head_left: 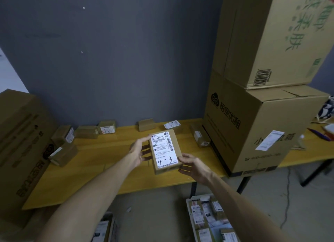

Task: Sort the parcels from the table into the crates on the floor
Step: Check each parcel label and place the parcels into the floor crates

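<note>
Yellow wooden table (112, 169) against a gray wall; both hands, left hand (140, 151) and right hand (194, 166), grip a flat cardboard parcel (165, 151) marked "4-3", held above the table; white crate (207, 222) at 5 o'clock.

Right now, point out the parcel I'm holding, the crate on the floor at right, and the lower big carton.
held parcel (164, 150): head view, middle of its white label.
floor crate (189, 211): head view, white left rim.
lower carton (226, 133): head view, printed side.

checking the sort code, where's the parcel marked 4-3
Head view, centre: the parcel is held over the table, with the left hand on its left side and the right hand at its lower right corner.
</note>
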